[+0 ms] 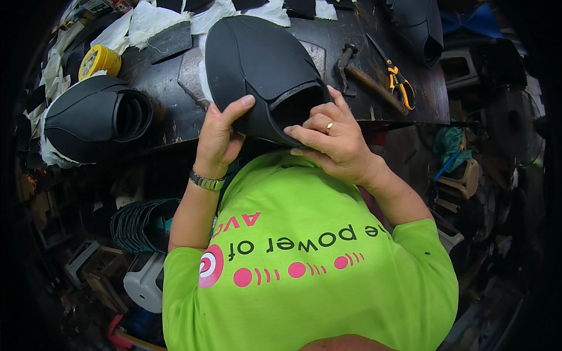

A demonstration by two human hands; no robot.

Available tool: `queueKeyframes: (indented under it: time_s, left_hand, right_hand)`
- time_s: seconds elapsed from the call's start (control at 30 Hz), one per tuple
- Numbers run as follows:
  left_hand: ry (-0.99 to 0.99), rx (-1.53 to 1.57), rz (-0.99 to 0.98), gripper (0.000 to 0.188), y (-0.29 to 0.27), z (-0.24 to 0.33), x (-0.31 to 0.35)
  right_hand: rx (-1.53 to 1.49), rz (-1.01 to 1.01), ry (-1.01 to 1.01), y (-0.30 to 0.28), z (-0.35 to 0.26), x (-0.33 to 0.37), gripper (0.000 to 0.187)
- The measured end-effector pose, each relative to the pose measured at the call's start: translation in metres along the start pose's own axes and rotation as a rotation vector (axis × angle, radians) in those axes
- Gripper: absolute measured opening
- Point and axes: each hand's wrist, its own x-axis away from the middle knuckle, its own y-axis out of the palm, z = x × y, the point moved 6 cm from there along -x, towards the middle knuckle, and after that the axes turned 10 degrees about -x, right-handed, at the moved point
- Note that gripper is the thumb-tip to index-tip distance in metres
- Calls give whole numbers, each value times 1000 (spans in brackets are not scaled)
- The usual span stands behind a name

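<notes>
A black shoe upper (pixel 257 64) rests at the near edge of a dark workbench (pixel 170 111), its opening toward me. My left hand (pixel 219 134) grips its left side, thumb pressed on the upper's edge. My right hand (pixel 331 137), wearing a ring, holds the rim of the opening with fingers curled over it. A metal watch sits on my left wrist. My green shirt fills the lower middle of the head view.
A second black upper (pixel 93 120) lies at the left on white cloth. A yellow tape roll (pixel 99 60) sits behind it. A hammer (pixel 366 79) and orange-handled scissors (pixel 398 79) lie at the right. Stacked black pieces (pixel 140 225) sit under the bench.
</notes>
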Motion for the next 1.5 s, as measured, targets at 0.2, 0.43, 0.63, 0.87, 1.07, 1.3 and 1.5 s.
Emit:
queueKeyframes:
  time_s: [0.2,0.43,0.63,0.87,1.07,1.3,1.5]
  left_hand:
    - [331,-377,-49,29,11,73,12]
    - [1009,-1807,-123,35,44,86,16]
    - [1244,-1921,7,18,42,52,27]
    - [1165,-1823,-103,15,39,52,22]
    - [1180,-1755,-91,15,38,51,23]
    - [1165,-1741,-86,15,40,52,24]
    - [1171,-1761,-68,16,41,50,25]
  right_hand:
    - [-52,266,102,-45,35,8,49]
    - [426,98,576,-70,142,62,38]
    - [355,278,565,-75,151,63,34]
    - [-27,482,555,-95,147,26,39]
    - [-166,547,420,-95,125,1,42]
    - [-336,474,140,-55,39,-20,47]
    - [55,14,351,3,46,-16,50]
